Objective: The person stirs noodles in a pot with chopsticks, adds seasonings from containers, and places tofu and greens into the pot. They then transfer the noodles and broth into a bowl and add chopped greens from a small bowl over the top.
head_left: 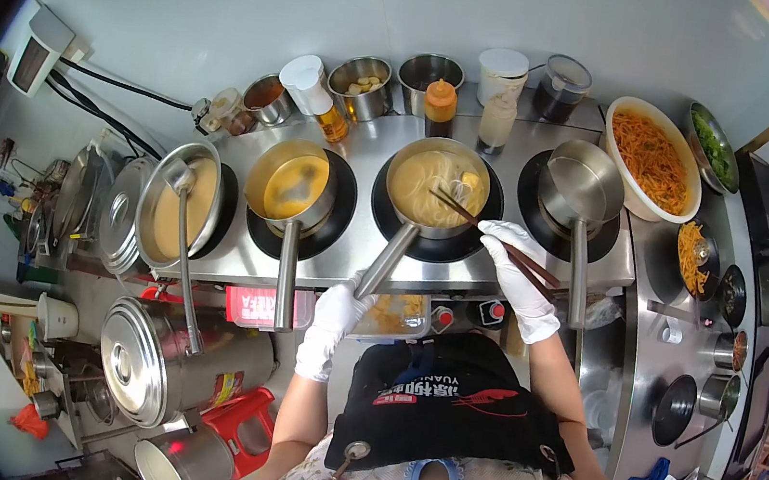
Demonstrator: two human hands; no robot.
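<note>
Currently my left hand [332,322] has a closed grip on the handle of the noodle saucepan [437,187], seated on the middle burner; my right hand [518,275] pinches chopsticks [487,232], tips in the noodles.

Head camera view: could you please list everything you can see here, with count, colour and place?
Noodle pan: one, steel, on the centre burner, pale noodles in broth.
Chopsticks: one pair, dark, tips in the noodle pan.
Broth pan: one, steel, yellow liquid, burner left of centre.
Empty pan: one, steel, right burner.
Wide pot with ladle: one, steel, far left of the cooktop.
Squeeze bottles: two, orange and cream, behind the noodle pan.
Bowl of orange shreds: one, white, upper right.
Lidded drum pot: one, steel, lower left.
Red stool: one, beside the drum pot.
Left hand: white glove, at the noodle pan's handle.
Right hand: white glove, holding the chopsticks.
</note>
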